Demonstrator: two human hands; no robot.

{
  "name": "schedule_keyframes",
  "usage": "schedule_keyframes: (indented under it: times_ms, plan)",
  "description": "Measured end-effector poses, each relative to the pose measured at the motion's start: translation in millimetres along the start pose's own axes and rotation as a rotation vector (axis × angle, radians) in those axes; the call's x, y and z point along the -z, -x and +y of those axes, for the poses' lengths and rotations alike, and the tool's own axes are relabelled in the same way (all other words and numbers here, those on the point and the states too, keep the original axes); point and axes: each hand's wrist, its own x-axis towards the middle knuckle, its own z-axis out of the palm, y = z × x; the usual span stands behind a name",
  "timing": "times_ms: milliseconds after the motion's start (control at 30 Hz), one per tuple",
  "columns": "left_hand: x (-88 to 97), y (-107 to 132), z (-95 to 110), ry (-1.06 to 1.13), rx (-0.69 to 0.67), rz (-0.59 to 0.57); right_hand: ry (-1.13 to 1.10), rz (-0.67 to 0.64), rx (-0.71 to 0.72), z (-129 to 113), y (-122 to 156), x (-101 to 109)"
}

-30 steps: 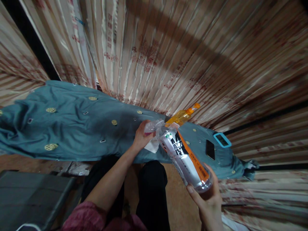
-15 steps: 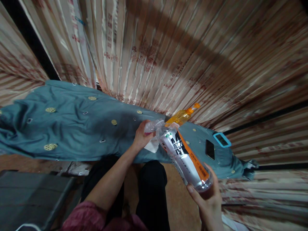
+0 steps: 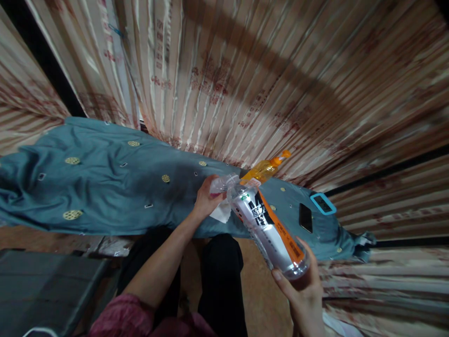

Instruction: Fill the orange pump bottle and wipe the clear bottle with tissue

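Clear bottle (image 3: 268, 227) with a silver and orange label, held tilted in the air over the near edge of the surface, neck up and to the left, base down and to the right. Far left of the bottle: teal cloth (image 3: 105, 187) with small gold motifs, draped over the surface. At the bottle's neck: left hand (image 3: 205, 199), fingers closed round the cap end. Just under that end: white paper (image 3: 221, 214) lying on the cloth. Right behind the bottle's shoulder: orange bottle (image 3: 264, 169), orange cap pointing up and to the right. Right of the bottle's label, flat on the cloth: dark phone (image 3: 306, 217), and just beyond it a blue-framed device (image 3: 322, 203). At the bottle's base: right hand (image 3: 303, 292) cupping it from below, thumb against the bottom rim. Behind it all hangs a striped curtain (image 3: 245, 70).
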Motion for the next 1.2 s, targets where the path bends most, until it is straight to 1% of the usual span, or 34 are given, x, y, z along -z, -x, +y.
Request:
schedule_keyframes:
  times_ms: [333, 567, 733, 867, 1000, 1100, 1200]
  plan:
    - [0.6, 0, 1, 0.006, 0.001, -0.007, 0.024, 0.005, 0.011, 2, 1, 1]
    - [0.5, -1, -1, 0.014, -0.006, -0.009, 0.013, 0.003, -0.026, -10, 5, -4]
    - [1.0, -2, -6, 0.006, -0.011, -0.011, -0.004, 0.001, -0.017, -9, 5, -5]
    - [2.3, -2, -6, -0.023, -0.034, -0.013, -0.022, 0.026, 0.017, -5, 3, -4]
    - [3.3, -3, -6, -0.042, -0.036, -0.024, 0.009, 0.026, 0.098, 6, 0, -2]
    - [3.6, -4, -6, -0.050, -0.044, -0.027, 0.016, 0.062, 0.141, 12, -1, -2]
    - [3.8, -5, -7, -0.064, -0.053, -0.025, 0.001, 0.085, 0.152, 12, 0, -5]
